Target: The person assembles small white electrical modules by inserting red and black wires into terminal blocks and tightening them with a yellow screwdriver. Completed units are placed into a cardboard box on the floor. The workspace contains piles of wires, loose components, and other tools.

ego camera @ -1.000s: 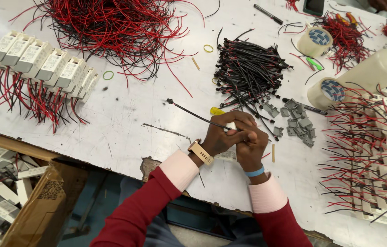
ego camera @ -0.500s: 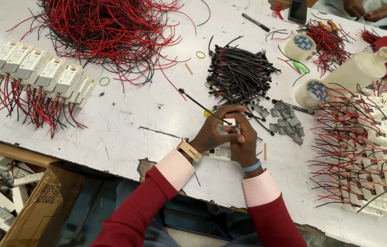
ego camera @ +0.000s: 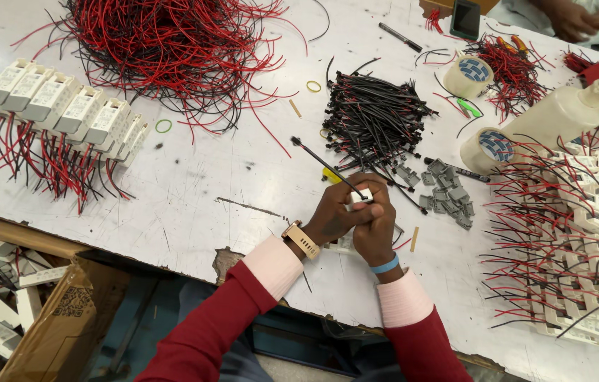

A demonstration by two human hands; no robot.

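Observation:
Both hands meet over the white table [ego camera: 207, 184] near its front edge. My left hand [ego camera: 335, 212], with a tan watch at the wrist, and my right hand [ego camera: 377, 223], with a blue wristband, together grip a small white box-shaped module [ego camera: 358, 200]. A black cable tie [ego camera: 321, 161] sticks out from the module up and to the left. A heap of black cable ties [ego camera: 374, 120] lies just beyond my hands. Small grey plastic clips [ego camera: 448, 191] lie to the right of them.
A big tangle of red and black wires [ego camera: 165, 49] fills the far left. White modules with wires stand in a row [ego camera: 66, 106] at left and in stacks [ego camera: 589, 226] at right. Two tape rolls [ego camera: 480, 145], a white bottle [ego camera: 561, 113], a cardboard box [ego camera: 52, 325] below left. Another person's hands [ego camera: 582, 18] far right.
My hands have stayed together on the module, turning it slightly. The view has shifted a little, so the table contents sit lower and more to the left in the frame.

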